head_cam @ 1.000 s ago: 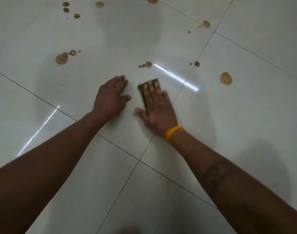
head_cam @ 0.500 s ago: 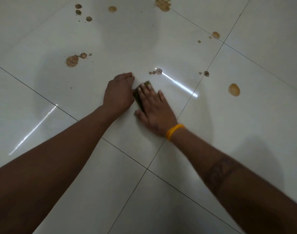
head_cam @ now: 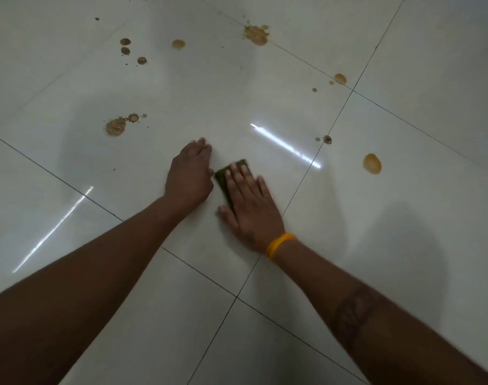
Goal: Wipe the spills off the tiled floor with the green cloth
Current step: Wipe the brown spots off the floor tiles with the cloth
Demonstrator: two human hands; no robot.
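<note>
The green cloth (head_cam: 222,177) lies flat on the white tiled floor (head_cam: 376,245), mostly hidden under my right hand (head_cam: 249,202), which presses on it with spread fingers. My left hand (head_cam: 189,176) rests palm-down on the tile just left of the cloth and holds nothing. Brown spills remain around them: a rough blot (head_cam: 115,126) at far left, a round drop (head_cam: 372,163) to the right, a small speck (head_cam: 326,139) on the grout line, and a large splash (head_cam: 256,34) farther away.
More brown dots sit at the far left (head_cam: 125,46), the far middle (head_cam: 178,44) and the far right (head_cam: 340,78). Dark grout lines cross the glossy tiles. A bright light streak (head_cam: 285,145) reflects just beyond my right hand.
The small speckled spot beside the near end of the light streak no longer shows. My right hand and the cloth have slid across that patch and sit a little nearer to me.
</note>
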